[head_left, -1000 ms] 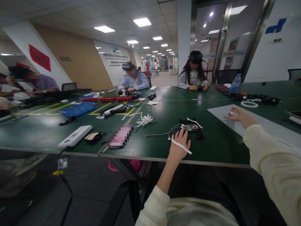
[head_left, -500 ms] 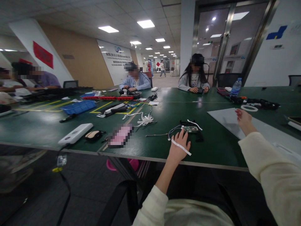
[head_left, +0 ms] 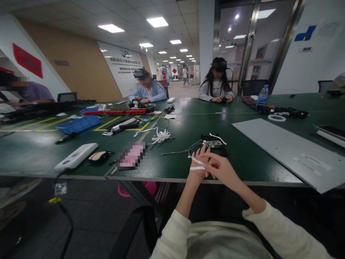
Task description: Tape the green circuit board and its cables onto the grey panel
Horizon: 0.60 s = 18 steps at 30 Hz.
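My left hand (head_left: pixel 198 172) is palm down at the table's front edge, fingers stretched toward a green circuit board (head_left: pixel 214 144) in a black frame. Across its back run two narrow white strips (head_left: pixel 197 168), probably tape. My right hand (head_left: pixel 222 172) reaches over from the right, thumb and fingers pinched on the right end of a strip, where the fingertips hide it. Grey cables (head_left: pixel 192 146) lead left from the board. Another loose white strip (head_left: pixel 219 138) lies curved over the board's far side.
A grey flat panel (head_left: pixel 269 144) lies right, overhanging the front edge. Behind it are a white tape ring (head_left: pixel 276 118) and a bottle (head_left: pixel 262 95). To the left lie a pink phone (head_left: pixel 132 155), tangled white strips (head_left: pixel 161 136), a power strip (head_left: pixel 77 156) and a blue tray (head_left: pixel 78 125).
My right hand has moved left from above the grey panel to my left hand. A second white strip now shows on the left hand's back. The view has shifted slightly right.
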### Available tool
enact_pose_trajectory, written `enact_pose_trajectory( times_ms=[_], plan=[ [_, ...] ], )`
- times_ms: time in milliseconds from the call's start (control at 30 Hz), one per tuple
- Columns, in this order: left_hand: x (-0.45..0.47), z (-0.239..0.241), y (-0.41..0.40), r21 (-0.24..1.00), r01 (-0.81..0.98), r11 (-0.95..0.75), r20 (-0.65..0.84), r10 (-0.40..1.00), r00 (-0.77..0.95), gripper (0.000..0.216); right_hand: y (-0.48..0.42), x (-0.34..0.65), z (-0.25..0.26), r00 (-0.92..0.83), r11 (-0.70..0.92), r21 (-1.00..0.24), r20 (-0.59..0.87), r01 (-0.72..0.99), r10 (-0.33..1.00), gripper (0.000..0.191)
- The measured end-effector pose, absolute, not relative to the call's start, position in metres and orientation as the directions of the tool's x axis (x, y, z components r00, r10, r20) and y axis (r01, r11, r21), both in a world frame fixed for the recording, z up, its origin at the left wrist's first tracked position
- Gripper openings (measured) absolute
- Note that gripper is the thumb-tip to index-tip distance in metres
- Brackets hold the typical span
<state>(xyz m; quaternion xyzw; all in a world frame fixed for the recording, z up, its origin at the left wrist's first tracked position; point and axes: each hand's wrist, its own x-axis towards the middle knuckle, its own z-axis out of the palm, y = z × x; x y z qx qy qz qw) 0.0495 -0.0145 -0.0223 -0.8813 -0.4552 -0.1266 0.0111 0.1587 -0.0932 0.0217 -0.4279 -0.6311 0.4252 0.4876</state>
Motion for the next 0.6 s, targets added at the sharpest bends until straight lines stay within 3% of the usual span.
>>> enact_pose_trajectory(
  times_ms=[133, 300, 467, 600],
  plan=[
    [0.051, -0.023, -0.011, 0.100, 0.809, -0.580, 0.255, 0.801, 0.542, 0.056, -0.092, 0.148, -0.003, -0.004, 0.253, -0.859, 0.280, 0.446, 0.960, 0.043],
    [0.055, -0.011, -0.015, 0.118, 0.823, -0.556, 0.233, 0.821, 0.521, 0.050, -0.090, 0.147, -0.011, 0.064, 0.183, -0.576, 0.382, 0.797, 0.922, 0.049],
    [0.053, -0.011, -0.017, 0.112, 0.814, -0.570, 0.261, 0.808, 0.529, 0.049, -0.100, 0.152, -0.002, 0.032, 0.142, -0.451, 0.357, 0.881, 0.934, 0.059],
    [0.052, -0.014, -0.019, 0.108, 0.806, -0.582, 0.329, 0.786, 0.524, 0.048, -0.091, 0.199, 0.021, 0.148, 0.036, -0.433, 0.382, 0.901, 0.912, 0.060]
  ],
)
